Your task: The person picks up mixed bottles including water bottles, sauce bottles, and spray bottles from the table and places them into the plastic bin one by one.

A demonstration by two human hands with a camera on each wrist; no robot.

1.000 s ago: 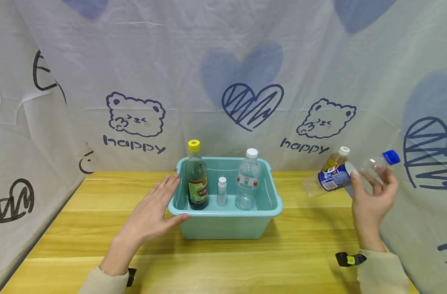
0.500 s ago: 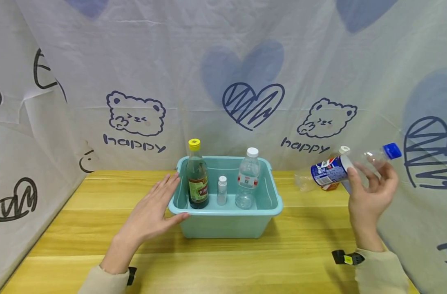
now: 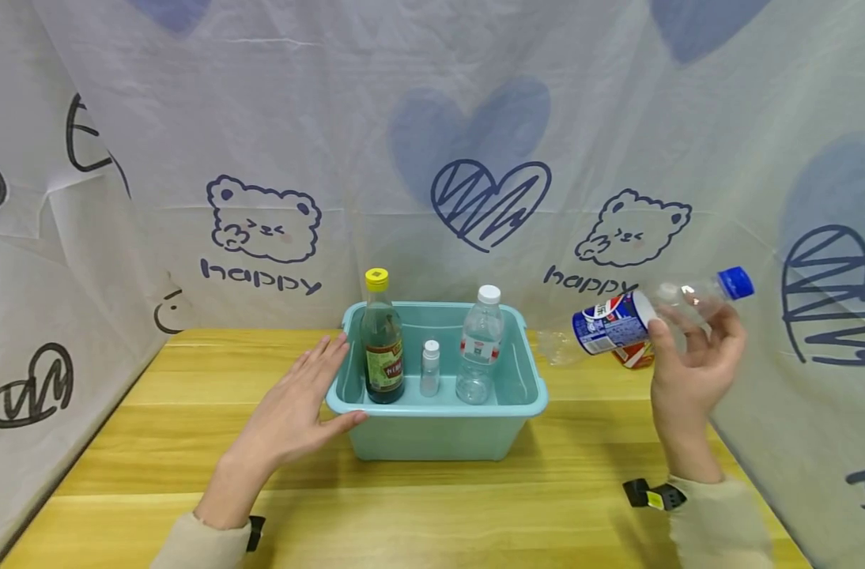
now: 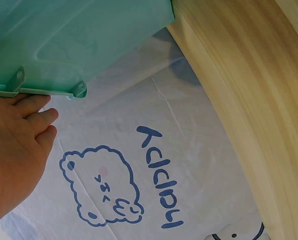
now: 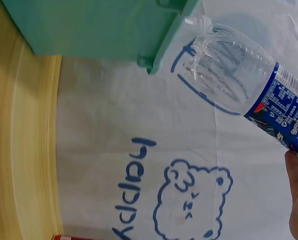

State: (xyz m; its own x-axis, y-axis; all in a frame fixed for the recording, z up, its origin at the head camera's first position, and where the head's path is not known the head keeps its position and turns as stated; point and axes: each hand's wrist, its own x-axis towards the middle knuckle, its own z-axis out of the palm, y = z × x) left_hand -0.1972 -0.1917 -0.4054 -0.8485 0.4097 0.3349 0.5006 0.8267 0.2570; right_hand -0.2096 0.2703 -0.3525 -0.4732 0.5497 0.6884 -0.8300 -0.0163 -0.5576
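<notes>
My right hand [image 3: 696,375] holds a clear plastic bottle [image 3: 613,324] with a blue label and blue cap. The bottle is tilted nearly level, cap to the right, base toward the turquoise bin [image 3: 440,436]. In the right wrist view the bottle's clear part [image 5: 233,70] shows beside the bin's rim. My left hand [image 3: 283,419] rests on the bin's left rim with fingers extended, its fingertips [image 4: 41,117] just under the rim in the left wrist view. Inside the bin stand a dark glass bottle [image 3: 384,356] with a yellow cap, a small clear bottle [image 3: 429,371] and a water bottle [image 3: 479,348].
A bottle with a red label [image 3: 635,356] stands behind the held bottle, mostly hidden by it. The wooden table [image 3: 432,514] meets a white printed cloth [image 3: 375,158] at the back and along both sides.
My right hand has carried the blue-label bottle leftward toward the bin, tipping it closer to level. The left hand and the bin stay in place.
</notes>
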